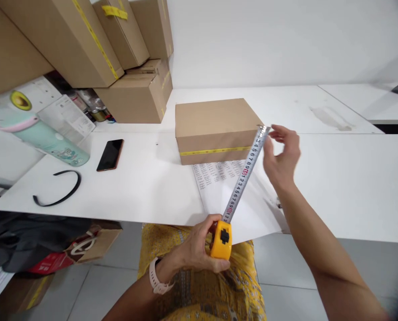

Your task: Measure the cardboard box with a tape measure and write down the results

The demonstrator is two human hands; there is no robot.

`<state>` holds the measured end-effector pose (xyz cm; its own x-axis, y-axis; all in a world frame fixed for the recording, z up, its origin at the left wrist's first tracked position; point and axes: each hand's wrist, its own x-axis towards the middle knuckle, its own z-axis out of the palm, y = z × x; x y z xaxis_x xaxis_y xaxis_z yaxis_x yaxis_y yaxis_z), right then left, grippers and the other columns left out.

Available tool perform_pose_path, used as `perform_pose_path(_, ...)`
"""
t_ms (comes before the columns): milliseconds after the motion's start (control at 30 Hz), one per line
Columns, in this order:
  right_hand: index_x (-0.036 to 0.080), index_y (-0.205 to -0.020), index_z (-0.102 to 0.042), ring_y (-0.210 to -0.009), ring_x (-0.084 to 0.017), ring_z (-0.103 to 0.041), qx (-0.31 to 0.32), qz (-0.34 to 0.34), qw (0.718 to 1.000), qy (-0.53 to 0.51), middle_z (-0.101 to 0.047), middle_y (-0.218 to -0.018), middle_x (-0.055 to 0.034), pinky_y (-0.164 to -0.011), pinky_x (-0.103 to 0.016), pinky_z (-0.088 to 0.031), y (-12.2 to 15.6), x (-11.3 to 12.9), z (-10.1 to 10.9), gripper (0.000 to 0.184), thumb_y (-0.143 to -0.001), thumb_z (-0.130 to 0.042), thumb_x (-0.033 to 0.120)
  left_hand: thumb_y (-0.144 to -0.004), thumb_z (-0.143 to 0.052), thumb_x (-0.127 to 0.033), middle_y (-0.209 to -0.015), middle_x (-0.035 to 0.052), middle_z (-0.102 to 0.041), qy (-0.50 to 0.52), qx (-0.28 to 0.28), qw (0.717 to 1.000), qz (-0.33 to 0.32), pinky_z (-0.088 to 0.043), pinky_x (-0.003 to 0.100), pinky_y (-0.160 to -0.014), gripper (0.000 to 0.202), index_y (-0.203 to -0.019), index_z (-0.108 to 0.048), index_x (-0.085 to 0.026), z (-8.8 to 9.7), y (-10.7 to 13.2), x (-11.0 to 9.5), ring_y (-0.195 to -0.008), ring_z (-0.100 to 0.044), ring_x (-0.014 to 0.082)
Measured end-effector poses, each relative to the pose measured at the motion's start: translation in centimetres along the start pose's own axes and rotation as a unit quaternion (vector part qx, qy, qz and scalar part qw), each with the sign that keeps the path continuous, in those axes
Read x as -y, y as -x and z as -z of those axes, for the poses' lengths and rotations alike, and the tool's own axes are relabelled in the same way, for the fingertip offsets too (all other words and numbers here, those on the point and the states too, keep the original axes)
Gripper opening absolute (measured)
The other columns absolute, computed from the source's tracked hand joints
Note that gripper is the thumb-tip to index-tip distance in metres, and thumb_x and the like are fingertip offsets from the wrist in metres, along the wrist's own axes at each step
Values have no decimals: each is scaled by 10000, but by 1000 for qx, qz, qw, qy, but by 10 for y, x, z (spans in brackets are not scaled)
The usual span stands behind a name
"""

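My left hand [199, 247] grips the yellow case of a tape measure [221, 247] close to my lap. The silver blade [241, 186] is drawn out, slanting up and to the right. At the blade's far end, the thumb and fingers of my right hand [282, 154] close on its tip. That tip is by the right front corner of a closed cardboard box [215, 127] with yellow tape along its front. A sheet of paper with handwriting [219, 191] lies partly under the box, and the blade passes over it.
On the white table [152, 187] at left are a phone [110, 155], a black curved band [75, 187] and a mint-green bottle [58, 142]. Stacked cardboard boxes [132, 96] stand at the back left. Bags [25, 240] sit below the table's left edge.
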<state>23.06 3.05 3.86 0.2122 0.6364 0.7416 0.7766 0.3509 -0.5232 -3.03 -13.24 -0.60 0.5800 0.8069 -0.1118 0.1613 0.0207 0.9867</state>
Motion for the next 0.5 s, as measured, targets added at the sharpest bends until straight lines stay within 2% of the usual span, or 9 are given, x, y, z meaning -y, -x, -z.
perform_pose_path(33,243,-1195,-670,-989,-294,-638,-12,-58,998,-34,-682,-1050,-113,-843,-491,-512,6,-3,9,370,-981,-496,491,-566,-882,-424,-1059,48,-649,22,-3,1000,1,-508,370,-861,839,-1289,-511,-214,1,1,-2,-922,-600,225)
perform_pose_path(100,236,-997,-710,-766,-240,-622,4,-180,977,-113,-671,-847,-69,-716,-431,-511,17,-7,28,369,-946,-536,557,-564,-883,-431,-1058,49,-648,27,-3,1000,0,-509,360,-852,830,-1278,-520,-214,2,3,-5,-916,-598,220)
perform_pose_path(167,229,-888,-713,-581,-196,-540,36,-277,937,-212,-635,-723,-55,-588,-393,-465,23,-3,47,484,-905,-526,675,-544,-890,-444,-1086,55,-645,-21,2,1000,-6,-514,378,-876,858,-1288,-529,-217,2,7,-8,-930,-597,230)
perform_pose_path(200,230,-891,-723,-535,-188,-510,48,-305,915,-260,-636,-716,-65,-543,-390,-438,24,1,57,559,-883,-498,743,-539,-892,-453,-1104,62,-644,-54,8,998,-16,-513,402,-909,867,-1293,-535,-218,1,9,-8,-958,-599,248)
perform_pose_path(233,237,-913,-737,-514,-190,-499,53,-317,899,-299,-647,-733,-83,-508,-396,-416,24,8,67,630,-856,-471,805,-543,-889,-463,-1117,70,-644,-84,16,996,-28,-503,437,-961,867,-1299,-541,-219,1,10,-8,-997,-603,272)
perform_pose_path(300,270,-962,-770,-526,-214,-522,37,-300,896,-326,-662,-755,-102,-468,-408,-383,21,23,86,632,-807,-532,834,-570,-874,-481,-1131,84,-650,-128,37,989,-57,-443,513,-1076,851,-1312,-548,-223,-1,13,-8,-1088,-603,322)
perform_pose_path(400,307,-870,-806,-455,-200,-475,-16,-247,926,-284,-621,-625,-70,-416,-391,-292,18,44,106,356,-776,-751,646,-596,-869,-490,-1130,84,-667,-156,63,983,-75,-361,570,-1158,862,-1350,-537,-235,-1,16,-9,-1123,-611,347)
perform_pose_path(500,304,-778,-817,-383,-170,-406,-50,-212,940,-261,-573,-527,-50,-385,-372,-204,22,53,110,224,-780,-813,527,-630,-878,-463,-1231,104,-657,-170,66,982,-56,-364,561,-1159,889,-1406,-505,-244,2,19,-11,-1187,-589,355)
